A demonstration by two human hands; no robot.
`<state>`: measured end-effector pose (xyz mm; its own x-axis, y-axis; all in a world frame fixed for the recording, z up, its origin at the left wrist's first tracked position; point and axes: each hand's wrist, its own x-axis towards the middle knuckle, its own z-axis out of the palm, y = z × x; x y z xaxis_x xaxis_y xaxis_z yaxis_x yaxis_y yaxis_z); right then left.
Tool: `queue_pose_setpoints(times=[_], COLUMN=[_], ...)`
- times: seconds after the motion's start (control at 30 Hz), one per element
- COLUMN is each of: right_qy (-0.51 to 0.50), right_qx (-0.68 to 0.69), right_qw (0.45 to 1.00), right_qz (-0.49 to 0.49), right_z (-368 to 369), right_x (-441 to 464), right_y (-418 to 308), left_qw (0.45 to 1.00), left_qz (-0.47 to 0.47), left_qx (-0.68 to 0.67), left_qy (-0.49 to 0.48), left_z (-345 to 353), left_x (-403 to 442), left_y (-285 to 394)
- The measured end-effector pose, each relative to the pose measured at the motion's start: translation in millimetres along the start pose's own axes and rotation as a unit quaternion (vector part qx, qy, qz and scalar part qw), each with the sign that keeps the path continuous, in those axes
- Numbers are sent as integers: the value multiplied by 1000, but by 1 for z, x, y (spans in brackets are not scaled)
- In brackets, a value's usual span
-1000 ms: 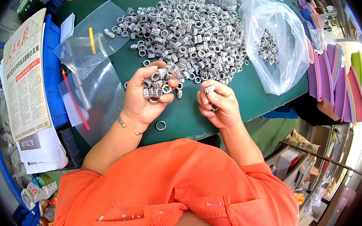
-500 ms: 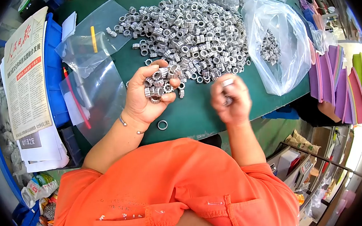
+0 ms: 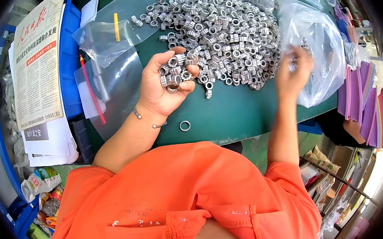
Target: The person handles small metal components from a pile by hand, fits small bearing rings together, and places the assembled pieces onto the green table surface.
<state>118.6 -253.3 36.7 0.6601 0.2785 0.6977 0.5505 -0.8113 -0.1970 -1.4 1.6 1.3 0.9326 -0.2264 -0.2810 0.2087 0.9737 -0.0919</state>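
Note:
My left hand (image 3: pixel 164 83) is closed around several small toothed metal rings (image 3: pixel 175 71), held palm up over the green table. My right hand (image 3: pixel 295 73) is blurred at the near left side of a clear plastic bag (image 3: pixel 323 84). Its fingers look bent, but whether anything is in them cannot be made out. Behind and between my hands spreads a large pile of the same metal rings (image 3: pixel 225 36). A single smooth ring (image 3: pixel 185 126) lies apart, close to the table's front edge.
On the left, flat clear bags (image 3: pixel 117 87) lie under a red pen (image 3: pixel 91 89) and a yellow stick (image 3: pixel 117 27). A newspaper (image 3: pixel 38 64) leans against a blue bin (image 3: pixel 71 61). Purple and pink folders (image 3: pixel 361 101) stand at the right.
My right hand has moved right, from in front of the pile to the clear bag. My left hand still holds its rings. The whole view has shifted slightly.

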Motion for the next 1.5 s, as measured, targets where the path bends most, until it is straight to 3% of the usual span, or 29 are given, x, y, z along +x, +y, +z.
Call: queue_pose_setpoints(times=[0.03,0.07,0.1,0.17,0.27,0.43,0.53,0.67,0.77,0.8,0.87,1.03,1.1,1.33,1.4,1.5], right_qy=[-44,-101,-167,-252,-274,-224,-271,-297,-283,-283,-273,-253,-259,-267,-271,-260], right_qx=[157,227,238,271,290,254,247,274,408,403,531,589,616,639,691,710], right_qw=[987,965,949,926,917,938,928,907,836,838,732,697,647,577,491,434], right_qz=[3,-87,-122,-71,0,-71,67,119,234,235,328,321,368,433,457,489], right_z=[3,7,7,10,7,4,-2,-7,-8,-10,-12,-18,-20,-26,-23,-19], right_x=[-13,-24,-35,-49,-55,-56,-56,-58,-65,-66,-68,-66,-66,-63,-67,-73], right_y=[-36,-62,-83,-103,-102,-100,-101,-94,-85,-84,-83,-82,-82,-84,-82,-78], left_qw=[1000,1000,1000,1000,1000,1000,1000,1000,1000,1000,1000,1000,1000,1000,1000,1000], left_qz=[-3,-7,-2,-2,0,-3,-2,5,-4,-4,-5,-6,-6,-12,-12,-12], left_qx=[-4,-9,-7,-13,-15,-14,-10,-1,0,1,-2,0,-1,-7,-6,-10], left_qy=[-15,-28,-26,-22,-20,-17,-16,4,17,15,15,13,13,-7,-9,-9], left_z=[-3,-5,-5,-3,-2,-3,-2,2,5,4,4,3,1,-2,-2,-2], left_x=[2,2,2,2,1,1,1,-1,0,0,0,0,1,1,1,1], left_y=[2,3,3,4,4,1,1,0,-1,-1,-2,-1,-1,0,0,0])
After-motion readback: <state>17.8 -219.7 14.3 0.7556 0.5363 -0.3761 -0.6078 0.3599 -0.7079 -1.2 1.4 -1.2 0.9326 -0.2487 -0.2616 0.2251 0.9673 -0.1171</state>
